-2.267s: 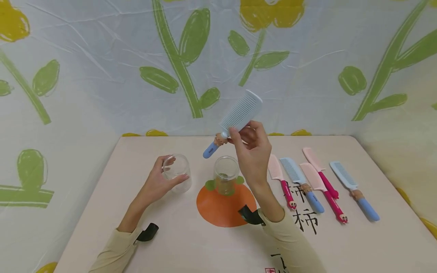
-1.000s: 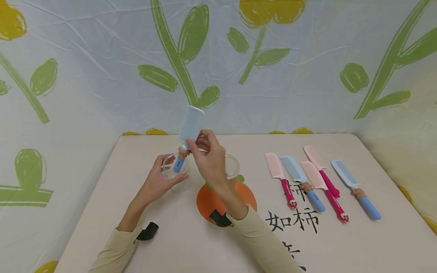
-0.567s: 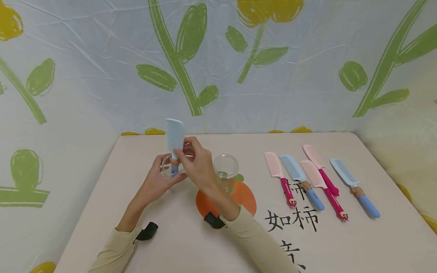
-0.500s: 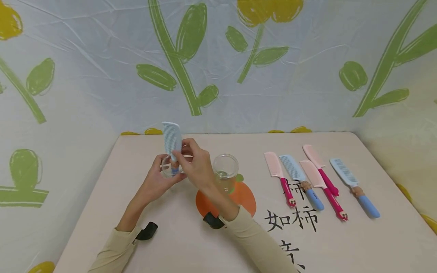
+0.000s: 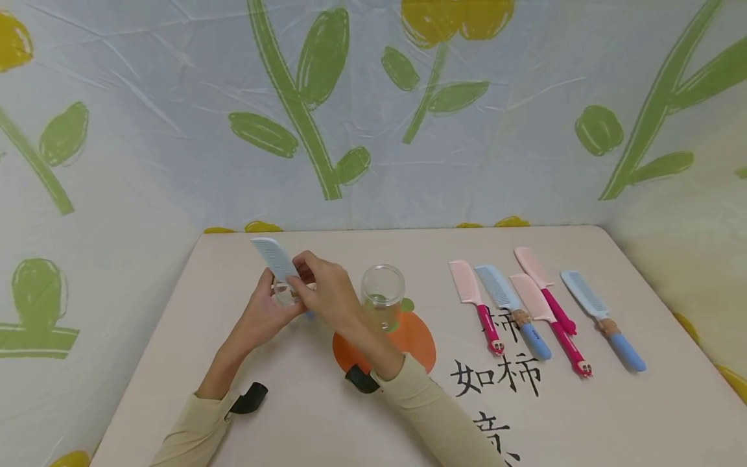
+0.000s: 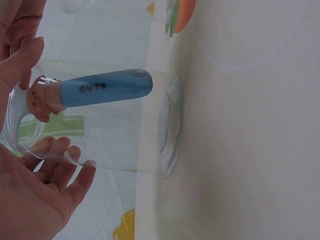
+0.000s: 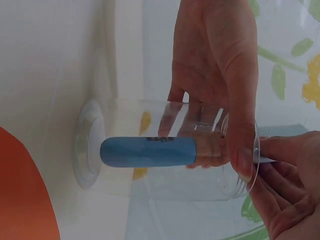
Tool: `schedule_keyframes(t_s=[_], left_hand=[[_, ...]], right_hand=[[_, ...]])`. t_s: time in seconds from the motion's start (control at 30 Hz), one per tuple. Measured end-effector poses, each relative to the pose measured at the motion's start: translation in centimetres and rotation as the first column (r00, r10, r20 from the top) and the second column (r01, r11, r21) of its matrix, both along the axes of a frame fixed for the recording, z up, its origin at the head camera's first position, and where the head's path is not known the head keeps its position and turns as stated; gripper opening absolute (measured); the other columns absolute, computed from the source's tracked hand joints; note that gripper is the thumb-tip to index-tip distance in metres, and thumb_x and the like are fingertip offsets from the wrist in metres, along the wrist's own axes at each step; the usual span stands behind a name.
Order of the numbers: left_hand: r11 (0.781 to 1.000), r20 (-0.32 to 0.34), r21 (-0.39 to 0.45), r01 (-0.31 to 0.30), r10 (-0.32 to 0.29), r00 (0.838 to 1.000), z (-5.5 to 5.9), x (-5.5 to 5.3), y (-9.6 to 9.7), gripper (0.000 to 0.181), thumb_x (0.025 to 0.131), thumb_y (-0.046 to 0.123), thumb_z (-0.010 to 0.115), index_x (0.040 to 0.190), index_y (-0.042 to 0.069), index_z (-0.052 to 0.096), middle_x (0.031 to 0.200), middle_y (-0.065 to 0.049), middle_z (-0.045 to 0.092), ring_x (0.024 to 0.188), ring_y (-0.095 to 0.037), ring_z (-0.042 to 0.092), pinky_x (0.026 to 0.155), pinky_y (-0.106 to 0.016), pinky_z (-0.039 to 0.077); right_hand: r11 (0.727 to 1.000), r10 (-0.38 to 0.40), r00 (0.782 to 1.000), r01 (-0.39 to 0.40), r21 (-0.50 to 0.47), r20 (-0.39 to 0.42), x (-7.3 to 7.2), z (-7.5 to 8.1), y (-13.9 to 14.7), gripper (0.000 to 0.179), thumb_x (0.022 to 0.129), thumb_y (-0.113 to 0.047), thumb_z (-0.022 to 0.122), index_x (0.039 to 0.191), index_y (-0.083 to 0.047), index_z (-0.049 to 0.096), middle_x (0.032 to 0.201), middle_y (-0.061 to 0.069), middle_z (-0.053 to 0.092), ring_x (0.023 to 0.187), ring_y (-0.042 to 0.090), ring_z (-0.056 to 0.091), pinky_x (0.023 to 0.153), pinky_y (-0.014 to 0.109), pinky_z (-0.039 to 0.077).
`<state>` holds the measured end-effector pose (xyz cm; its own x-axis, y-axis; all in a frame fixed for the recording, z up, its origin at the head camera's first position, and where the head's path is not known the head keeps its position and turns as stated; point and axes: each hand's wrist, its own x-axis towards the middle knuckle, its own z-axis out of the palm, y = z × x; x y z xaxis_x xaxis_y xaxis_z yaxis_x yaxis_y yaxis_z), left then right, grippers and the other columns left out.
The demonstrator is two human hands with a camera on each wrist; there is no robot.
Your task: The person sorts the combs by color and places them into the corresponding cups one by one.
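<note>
My left hand (image 5: 264, 319) grips a clear cup (image 6: 120, 150) near its rim, thumb on one side and fingers on the other. The cup stands upright on the table. With thumb and fingers, my right hand (image 5: 328, 295) pinches a light-blue comb (image 5: 272, 255) at the lower end of its toothed part. Its blue handle (image 7: 150, 152) and brown figure are down inside the cup, as both wrist views show, and the handle's tip hangs short of the cup's base. The toothed part sticks out above the rim, tilted to the left in the head view.
A second clear cup (image 5: 382, 288) stands to the right, over an orange fruit print (image 5: 417, 340) on the tabletop. Farther right lie several combs, among them a pink comb (image 5: 465, 283) and a blue comb (image 5: 585, 293). A floral cloth (image 5: 192, 130) rises behind the table.
My right hand carried the comb left from above the second cup and lowered it, handle first, into the held cup. Its toothed part now leans left. My left hand stayed on the cup.
</note>
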<state>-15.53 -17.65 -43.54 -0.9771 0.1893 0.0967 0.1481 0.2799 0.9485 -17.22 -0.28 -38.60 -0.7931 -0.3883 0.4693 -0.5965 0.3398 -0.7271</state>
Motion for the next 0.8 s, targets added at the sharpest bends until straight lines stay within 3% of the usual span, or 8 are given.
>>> schedule_keyframes(t_s=[0.2, 0.43, 0.67, 0.8], left_hand=[[1.0, -0.007, -0.012, -0.005, 0.005, 1.0, -0.1, -0.1, 0.2, 0.087, 0.09, 0.019, 0.081, 0.155, 0.008, 0.024, 0.156, -0.013, 0.037, 0.145, -0.036, 0.033, 0.115, -0.067, 0.029], [0.999, 0.015, -0.043, 0.005, -0.004, 1.0, 0.3, -0.1, -0.1, 0.085, 0.09, 0.025, 0.082, 0.152, 0.008, 0.028, 0.154, -0.013, 0.038, 0.144, -0.036, 0.034, 0.115, -0.067, 0.03], [0.995, 0.042, -0.096, 0.04, -0.036, 0.998, 1.0, 0.1, -0.9, 0.079, 0.089, 0.034, 0.083, 0.15, 0.015, 0.037, 0.149, -0.007, 0.043, 0.142, -0.031, 0.036, 0.117, -0.065, 0.027], [0.995, 0.061, -0.084, 0.044, -0.039, 0.997, 1.0, 0.0, -1.2, 0.078, 0.088, 0.035, 0.083, 0.148, 0.016, 0.037, 0.148, -0.006, 0.043, 0.142, -0.034, 0.036, 0.114, -0.065, 0.032]], right_hand=[[0.999, -0.011, 0.999, 0.013, 0.045, -0.039, 0.0, 0.1, 0.2, 0.017, 0.096, -0.009, 0.074, 0.11, -0.002, 0.066, 0.097, 0.008, 0.075, 0.086, 0.018, 0.073, 0.082, 0.022, 0.058], [1.0, 0.016, 1.0, -0.016, 0.002, -0.009, -0.2, 0.3, 0.4, 0.017, 0.095, -0.007, 0.074, 0.109, 0.0, 0.066, 0.099, 0.01, 0.074, 0.089, 0.018, 0.073, 0.085, 0.019, 0.056], [1.0, 0.028, 0.999, -0.028, -0.012, 0.038, -0.3, 0.5, 0.4, 0.02, 0.095, -0.002, 0.073, 0.112, 0.001, 0.063, 0.105, 0.013, 0.073, 0.095, 0.021, 0.073, 0.09, 0.022, 0.056], [0.999, 0.046, 0.998, -0.044, -0.028, 0.05, -0.4, 0.8, 0.6, 0.022, 0.095, 0.0, 0.072, 0.114, 0.003, 0.061, 0.107, 0.014, 0.071, 0.097, 0.022, 0.071, 0.09, 0.024, 0.057]])
